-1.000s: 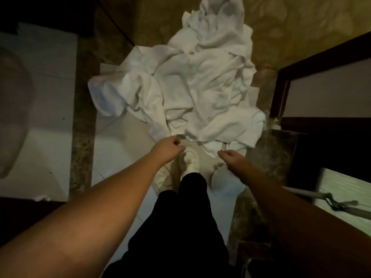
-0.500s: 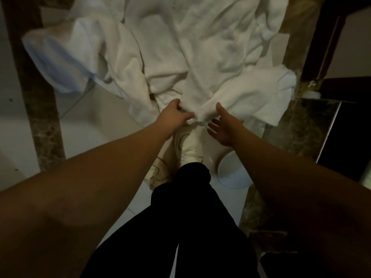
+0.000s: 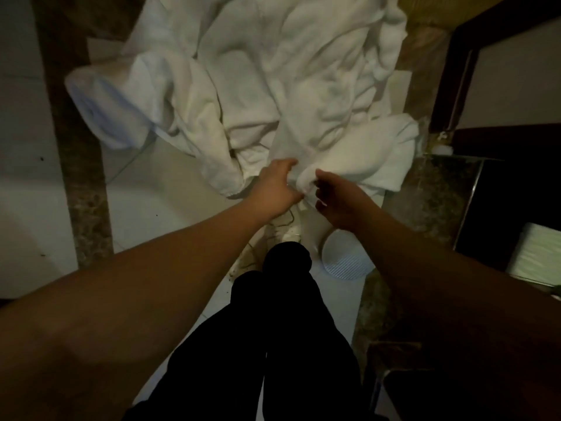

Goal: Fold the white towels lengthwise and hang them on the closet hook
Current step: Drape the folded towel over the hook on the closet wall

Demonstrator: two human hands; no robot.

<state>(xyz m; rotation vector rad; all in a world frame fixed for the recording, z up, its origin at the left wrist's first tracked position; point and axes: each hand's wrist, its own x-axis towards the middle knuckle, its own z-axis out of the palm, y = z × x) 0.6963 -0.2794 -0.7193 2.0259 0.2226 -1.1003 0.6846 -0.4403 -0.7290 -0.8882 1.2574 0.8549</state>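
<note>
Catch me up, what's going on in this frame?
A person is bent over a heap of white towels on the tiled floor. Both hands are at the near edge of the heap: the left hand grips a fold of towel, and the right hand pinches the same bunched edge right beside it. Nothing is folded or hung yet, and no closet hook is in view. A round white ribbed object lies by their feet.
</note>
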